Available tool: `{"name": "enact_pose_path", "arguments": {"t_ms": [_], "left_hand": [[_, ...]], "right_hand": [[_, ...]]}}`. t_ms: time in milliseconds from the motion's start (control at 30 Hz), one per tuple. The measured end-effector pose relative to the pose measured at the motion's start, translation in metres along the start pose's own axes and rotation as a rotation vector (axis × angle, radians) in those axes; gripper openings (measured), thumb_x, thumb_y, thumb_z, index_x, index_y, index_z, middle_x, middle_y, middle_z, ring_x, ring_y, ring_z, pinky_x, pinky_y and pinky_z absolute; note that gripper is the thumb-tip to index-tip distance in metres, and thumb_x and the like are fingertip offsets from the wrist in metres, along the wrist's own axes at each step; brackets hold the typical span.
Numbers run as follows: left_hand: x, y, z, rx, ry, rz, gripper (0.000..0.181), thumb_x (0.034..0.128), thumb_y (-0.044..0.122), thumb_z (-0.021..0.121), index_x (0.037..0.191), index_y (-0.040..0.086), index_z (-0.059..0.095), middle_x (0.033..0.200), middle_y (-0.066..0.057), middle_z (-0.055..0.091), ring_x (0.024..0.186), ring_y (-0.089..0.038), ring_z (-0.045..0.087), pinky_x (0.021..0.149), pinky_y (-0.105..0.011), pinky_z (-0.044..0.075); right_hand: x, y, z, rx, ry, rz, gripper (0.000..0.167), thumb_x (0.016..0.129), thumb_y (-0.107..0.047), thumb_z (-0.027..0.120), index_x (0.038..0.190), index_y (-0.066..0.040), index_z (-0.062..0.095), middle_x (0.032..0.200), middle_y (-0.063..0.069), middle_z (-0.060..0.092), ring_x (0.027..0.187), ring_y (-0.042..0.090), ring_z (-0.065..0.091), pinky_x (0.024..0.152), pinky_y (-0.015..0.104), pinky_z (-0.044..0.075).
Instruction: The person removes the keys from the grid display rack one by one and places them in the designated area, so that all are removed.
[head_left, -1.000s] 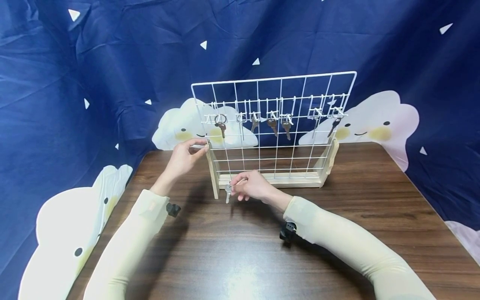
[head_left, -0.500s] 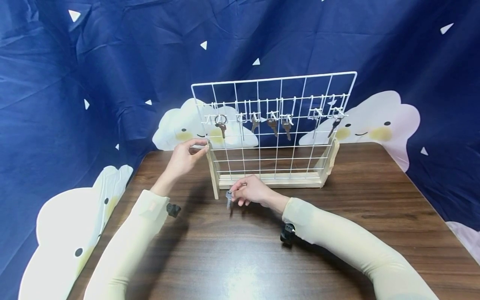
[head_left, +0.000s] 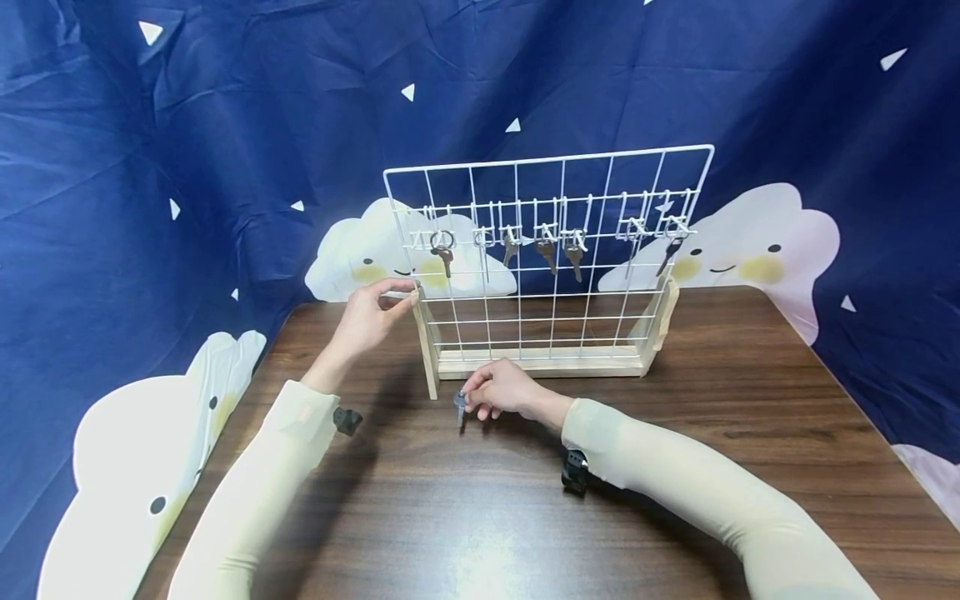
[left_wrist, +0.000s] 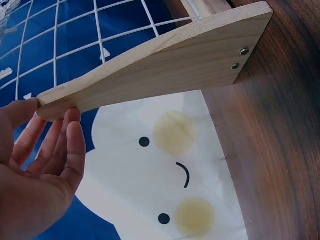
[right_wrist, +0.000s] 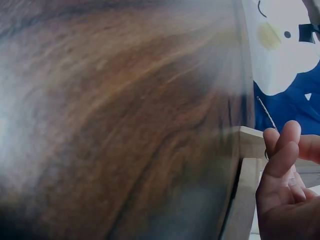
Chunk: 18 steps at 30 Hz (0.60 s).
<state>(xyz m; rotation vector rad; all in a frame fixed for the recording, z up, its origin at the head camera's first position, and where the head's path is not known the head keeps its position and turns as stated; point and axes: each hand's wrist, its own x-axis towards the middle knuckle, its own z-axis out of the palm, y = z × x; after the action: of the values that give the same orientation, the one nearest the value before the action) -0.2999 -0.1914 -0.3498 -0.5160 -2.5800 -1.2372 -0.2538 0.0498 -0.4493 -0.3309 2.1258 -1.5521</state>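
Metal-looking key (head_left: 460,407) is pinched by right hand (head_left: 502,388); matt, smooth wood panel (left_wrist: 160,65) gripped by left hand (head_left: 365,317); glossy wood-grain counter (head_left: 420,492) seen below both.

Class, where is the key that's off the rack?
In the head view, the key is just left of centre, pinched by the right hand near the rack's left wooden end.
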Motion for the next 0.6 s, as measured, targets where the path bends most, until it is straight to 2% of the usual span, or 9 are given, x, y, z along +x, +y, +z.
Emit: {"name": "enact_pose_path", "arguments": {"t_ms": [367,600], "left_hand": [[0.000,0.000,0.000,0.008,-0.002,0.002,0.031,0.0943,0.025,0.071,0.121,0.009,0.069,0.121,-0.012,0.072,0.100,-0.032,0.074,0.086,-0.044,0.058],[0.001,-0.002,0.000,0.008,-0.001,0.004,0.031,0.0943,0.025,0.071,0.121,0.009,0.069,0.122,-0.012,0.072,0.101,-0.031,0.074,0.088,-0.045,0.058]], "right_hand": [[0.003,0.010,0.005,-0.047,0.013,0.033,0.013,0.085,0.002,0.066,0.097,0.001,0.071,0.082,0.018,0.076,0.049,0.007,0.062,0.044,0.018,0.046],[0.002,0.012,0.007,-0.103,0.045,0.051,0.012,0.081,0.002,0.068,0.092,-0.001,0.072,0.074,0.011,0.075,0.048,0.007,0.060,0.044,0.019,0.046]]}}
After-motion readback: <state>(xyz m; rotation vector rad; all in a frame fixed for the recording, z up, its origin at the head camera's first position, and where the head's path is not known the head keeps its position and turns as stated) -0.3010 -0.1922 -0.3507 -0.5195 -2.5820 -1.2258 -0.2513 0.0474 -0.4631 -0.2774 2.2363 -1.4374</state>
